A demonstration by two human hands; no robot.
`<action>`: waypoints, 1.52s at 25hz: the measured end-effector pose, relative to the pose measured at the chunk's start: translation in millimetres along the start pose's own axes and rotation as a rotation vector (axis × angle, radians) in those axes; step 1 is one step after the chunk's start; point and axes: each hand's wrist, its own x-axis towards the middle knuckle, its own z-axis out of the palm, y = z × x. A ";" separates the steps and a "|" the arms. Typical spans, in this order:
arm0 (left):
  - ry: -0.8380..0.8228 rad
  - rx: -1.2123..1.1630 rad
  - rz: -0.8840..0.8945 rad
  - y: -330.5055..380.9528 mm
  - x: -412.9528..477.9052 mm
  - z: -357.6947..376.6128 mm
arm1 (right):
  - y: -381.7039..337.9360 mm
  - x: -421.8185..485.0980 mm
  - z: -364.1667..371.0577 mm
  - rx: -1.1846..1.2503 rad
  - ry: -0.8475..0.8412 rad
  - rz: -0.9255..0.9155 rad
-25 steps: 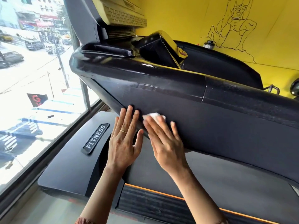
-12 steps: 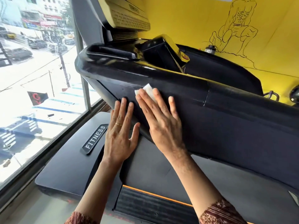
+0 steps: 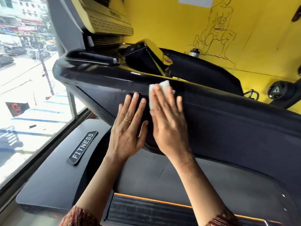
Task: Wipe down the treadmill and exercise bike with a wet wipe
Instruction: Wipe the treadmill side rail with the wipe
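My right hand (image 3: pixel 167 121) presses a white wipe (image 3: pixel 160 86) flat against the black console (image 3: pixel 228 121) of the treadmill (image 3: pixel 48 176). My fingers are straight, and the wipe shows past my fingertips just under the console's glossy top edge. My left hand (image 3: pixel 128 129), a ring (image 3: pixel 127 120) on one finger, lies flat on the console beside it. Below the console sits a FITNESS badge (image 3: pixel 83 148). Left of the console, a window (image 3: pixel 24 79) overlooks a street; behind it, a yellow wall (image 3: pixel 260 70) bears a line drawing (image 3: pixel 216 30).

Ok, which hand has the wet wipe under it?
The right hand, flat over the white wipe on the treadmill console; the ringed left hand rests on bare plastic.
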 end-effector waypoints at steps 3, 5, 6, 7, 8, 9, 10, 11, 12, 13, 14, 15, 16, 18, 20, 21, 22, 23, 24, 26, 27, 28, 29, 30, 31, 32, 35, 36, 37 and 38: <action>-0.019 -0.015 0.060 15.7 15.6 9.9 | 25.0 -6.8 -9.4 -0.104 0.018 0.004; -0.039 -0.005 0.075 24.6 19.4 12.8 | 56.3 -34.8 -21.3 -0.213 0.109 0.115; -0.040 -0.001 0.072 27.0 19.7 13.0 | 74.4 -51.3 -29.9 -0.257 0.158 0.198; -0.040 0.004 0.066 28.7 18.6 12.7 | 92.2 -66.7 -38.5 -0.276 0.205 0.302; -0.041 0.007 0.059 29.7 15.8 12.2 | 105.8 -78.9 -46.1 -0.255 0.249 0.428; -0.044 0.006 0.051 30.2 12.0 11.3 | 111.9 -86.4 -49.7 -0.203 0.291 0.557; -0.046 0.000 0.040 30.7 7.7 10.4 | 108.7 -88.8 -48.0 -0.150 0.323 0.660; -0.047 -0.004 0.028 30.6 3.4 9.9 | 97.2 -86.5 -41.1 -0.104 0.333 0.707; -0.052 -0.003 0.015 30.5 -1.5 9.8 | 79.8 -82.8 -30.8 -0.058 0.311 0.672; -0.058 0.003 0.001 29.5 -5.9 10.1 | 60.3 -80.0 -20.2 -0.015 0.250 0.551; -0.064 0.012 -0.014 27.3 -10.3 9.8 | 44.0 -79.8 -10.2 0.017 0.156 0.374; -0.069 0.023 -0.031 23.9 -14.4 8.4 | 34.6 -81.8 -4.0 0.026 0.057 0.204; -0.073 0.034 -0.047 20.0 -18.8 6.1 | 34.8 -84.8 -1.0 0.008 -0.012 0.096; -0.079 0.061 -0.085 11.3 -29.4 -1.3 | 44.7 -94.0 -0.3 -0.032 0.021 0.148; -0.087 0.086 -0.120 1.3 -38.9 -9.0 | 42.3 -95.2 0.1 0.013 0.173 0.413; -0.095 0.096 -0.127 -3.1 -42.8 -11.5 | 35.4 -89.1 4.4 0.035 0.222 0.508; -0.103 0.103 -0.128 -6.2 -45.6 -12.4 | 24.4 -79.8 10.7 0.045 0.239 0.543; -0.109 0.106 -0.126 -8.3 -47.4 -11.9 | 12.2 -69.5 16.5 0.052 0.216 0.499; -0.110 0.102 -0.125 -9.8 -48.3 -11.0 | 1.0 -60.5 21.9 0.062 0.155 0.385; -0.109 0.084 -0.129 -9.4 -48.6 -9.1 | -10.1 -55.7 25.8 0.090 -0.043 0.100; -0.106 0.080 -0.129 -8.6 -49.0 -8.8 | -6.4 -59.7 23.8 0.085 -0.128 -0.008; -0.103 0.082 -0.127 -7.9 -49.9 -9.1 | 2.1 -66.4 19.5 0.049 -0.172 -0.076; -0.103 0.087 -0.125 -7.8 -51.1 -10.2 | 11.8 -74.6 14.0 0.001 -0.176 -0.090; -0.105 0.093 -0.122 -7.8 -52.5 -11.3 | 20.6 -82.0 9.9 -0.037 -0.142 -0.056; -0.111 0.096 -0.118 -7.3 -53.8 -11.9 | 27.1 -85.5 7.4 -0.050 -0.076 0.015; -0.122 0.096 -0.111 -6.1 -54.9 -11.3 | 29.5 -84.0 7.6 -0.039 0.002 0.105; -0.139 0.078 -0.103 -2.7 -56.3 -5.9 | 8.3 -65.2 14.6 0.068 0.020 0.183; -0.134 0.071 -0.107 -2.1 -55.7 -4.5 | 1.2 -64.8 16.0 0.087 -0.065 0.075; -0.129 0.066 -0.111 -1.6 -55.4 -3.9 | -0.1 -69.6 15.1 0.081 -0.153 -0.046; -0.126 0.063 -0.115 -1.2 -55.9 -4.0 | 5.9 -77.9 11.7 0.048 -0.218 -0.128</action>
